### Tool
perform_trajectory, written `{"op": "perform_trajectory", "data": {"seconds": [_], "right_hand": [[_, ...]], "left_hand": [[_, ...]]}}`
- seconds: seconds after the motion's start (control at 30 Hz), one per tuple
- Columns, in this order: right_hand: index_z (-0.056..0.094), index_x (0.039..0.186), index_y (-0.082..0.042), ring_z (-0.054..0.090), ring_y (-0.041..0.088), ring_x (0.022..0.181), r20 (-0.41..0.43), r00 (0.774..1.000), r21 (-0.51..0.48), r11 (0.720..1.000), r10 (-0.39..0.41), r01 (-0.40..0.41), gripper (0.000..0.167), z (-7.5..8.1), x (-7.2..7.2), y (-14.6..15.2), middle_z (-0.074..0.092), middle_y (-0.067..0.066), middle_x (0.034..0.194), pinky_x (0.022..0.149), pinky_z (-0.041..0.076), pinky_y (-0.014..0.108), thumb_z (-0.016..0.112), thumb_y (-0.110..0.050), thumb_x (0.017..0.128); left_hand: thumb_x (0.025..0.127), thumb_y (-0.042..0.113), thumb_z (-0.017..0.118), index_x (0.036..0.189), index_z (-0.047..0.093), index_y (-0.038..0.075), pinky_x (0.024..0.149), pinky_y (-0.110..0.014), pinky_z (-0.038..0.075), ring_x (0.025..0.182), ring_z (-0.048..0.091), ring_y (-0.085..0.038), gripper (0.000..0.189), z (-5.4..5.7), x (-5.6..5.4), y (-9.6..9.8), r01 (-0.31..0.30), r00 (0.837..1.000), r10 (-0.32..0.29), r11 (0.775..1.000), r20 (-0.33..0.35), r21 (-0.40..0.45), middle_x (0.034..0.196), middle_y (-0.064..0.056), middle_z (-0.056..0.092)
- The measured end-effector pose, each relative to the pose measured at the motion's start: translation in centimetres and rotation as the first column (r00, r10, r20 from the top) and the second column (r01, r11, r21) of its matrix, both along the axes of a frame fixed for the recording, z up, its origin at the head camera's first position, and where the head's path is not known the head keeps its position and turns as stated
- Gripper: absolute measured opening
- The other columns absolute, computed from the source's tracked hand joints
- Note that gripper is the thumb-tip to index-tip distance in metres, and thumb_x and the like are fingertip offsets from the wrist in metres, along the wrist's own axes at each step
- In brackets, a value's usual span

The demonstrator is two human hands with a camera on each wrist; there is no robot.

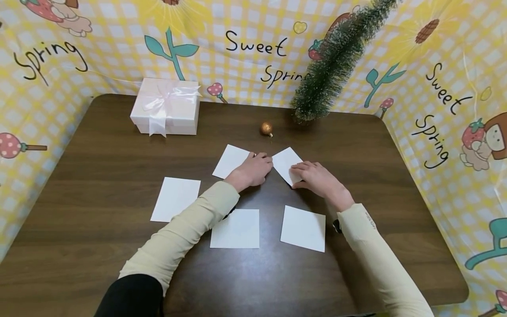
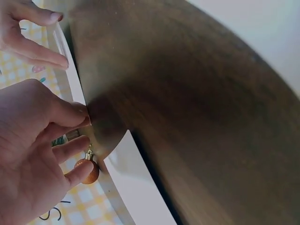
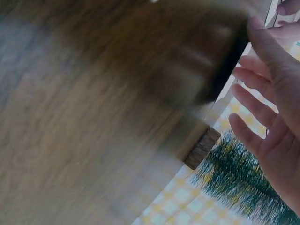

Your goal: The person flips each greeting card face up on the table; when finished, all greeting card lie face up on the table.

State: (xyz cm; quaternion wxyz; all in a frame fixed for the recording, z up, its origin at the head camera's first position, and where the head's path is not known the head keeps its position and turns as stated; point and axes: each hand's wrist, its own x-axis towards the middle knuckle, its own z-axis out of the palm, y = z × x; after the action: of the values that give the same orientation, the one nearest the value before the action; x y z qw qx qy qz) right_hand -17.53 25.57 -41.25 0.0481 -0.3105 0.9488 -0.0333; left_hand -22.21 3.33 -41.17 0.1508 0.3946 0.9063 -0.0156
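Both hands are at a square white card [image 1: 286, 162] on the table, right of centre in the far row. The left hand [image 1: 255, 170] pinches its left corner between thumb and fingertips, seen closely in the left wrist view. At the card's lower right edge the right hand [image 1: 317, 179] grips with the thumb on the near side and fingers over the top. The card's edge looks slightly raised in the left wrist view. A second white card [image 1: 229, 161] lies flat beside the left hand, partly hidden by it.
Further white cards lie nearer: a left card [image 1: 176, 199], a middle card [image 1: 237, 230] partly under the left sleeve, and a right card [image 1: 303, 229]. Behind stand a white gift box [image 1: 166, 108], an orange bauble [image 1: 266, 128] and a small artificial tree [image 1: 336, 66].
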Motion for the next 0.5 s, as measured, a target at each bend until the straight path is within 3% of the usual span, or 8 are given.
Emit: {"op": "perform_trajectory", "data": {"seconds": [0.17, 0.3, 0.5], "right_hand": [[0.066, 0.125, -0.008, 0.058, 0.031, 0.118, -0.027, 1.000, -0.061, 0.998, -0.015, 0.014, 0.033, 0.5, 0.4, 0.6, 0.064, 0.010, 0.128, 0.096, 0.044, 0.052, 0.062, -0.022, 0.095], [0.066, 0.125, -0.012, 0.060, 0.029, 0.115, -0.144, 0.989, -0.074, 0.997, 0.017, -0.028, 0.030, 0.7, 0.4, 0.8, 0.066, 0.007, 0.125, 0.095, 0.045, 0.050, 0.061, -0.017, 0.096], [0.066, 0.119, -0.014, 0.063, 0.025, 0.106, -0.336, 0.939, -0.087, 0.990, 0.074, -0.109, 0.026, 1.3, -0.1, 0.6, 0.069, 0.004, 0.116, 0.090, 0.043, 0.043, 0.064, -0.015, 0.093]], "left_hand": [[0.095, 0.009, 0.054, 0.124, 0.061, 0.005, 0.106, -0.050, 0.032, 0.137, 0.039, -0.028, 0.031, -0.1, -0.2, 0.0, -0.001, 1.000, 0.002, 0.998, -0.009, 0.067, 0.142, -0.009, 0.051], [0.097, 0.015, 0.053, 0.120, 0.060, 0.005, 0.100, -0.050, 0.038, 0.124, 0.051, -0.028, 0.026, -0.2, -0.4, 0.0, 0.011, 0.999, -0.004, 0.991, -0.048, 0.135, 0.130, -0.011, 0.059], [0.098, 0.028, 0.058, 0.117, 0.061, 0.009, 0.085, -0.046, 0.047, 0.101, 0.065, -0.027, 0.027, -0.6, -0.3, 0.5, 0.036, 0.982, 0.012, 0.968, -0.189, 0.247, 0.109, -0.009, 0.069]]}}
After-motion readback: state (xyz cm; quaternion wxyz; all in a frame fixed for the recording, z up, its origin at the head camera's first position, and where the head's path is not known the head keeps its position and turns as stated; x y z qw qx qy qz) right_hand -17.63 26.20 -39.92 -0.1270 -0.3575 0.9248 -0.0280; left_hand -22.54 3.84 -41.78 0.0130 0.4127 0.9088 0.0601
